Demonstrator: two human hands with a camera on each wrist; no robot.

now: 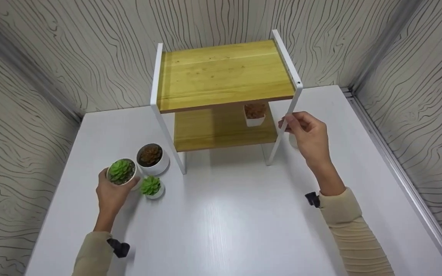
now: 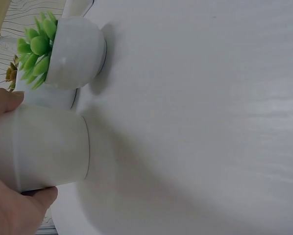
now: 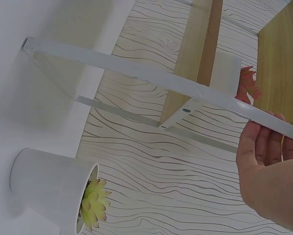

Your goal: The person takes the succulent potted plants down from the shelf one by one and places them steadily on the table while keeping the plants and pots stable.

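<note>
My left hand (image 1: 110,194) grips a white pot (image 2: 48,147) by its sides, thumb and fingers around it; a green succulent (image 1: 121,171) fills its top. Close beside it stand a white pot with a brown succulent (image 1: 150,155) and a smaller white pot with a green succulent (image 1: 150,186). On the other side, my right hand (image 1: 313,140) pinches the white front leg (image 3: 136,73) of a two-tier wooden shelf (image 1: 225,73) between thumb and fingers. A reddish succulent in a square white pot (image 1: 254,119) sits on the lower board, toward the right.
Right of the shelf, a white pot with a yellow-green succulent (image 3: 95,203) stands on the white table (image 1: 221,226), mostly hidden by my right hand in the head view. Wood-grain-patterned panels (image 1: 221,23) enclose the table at the back and sides.
</note>
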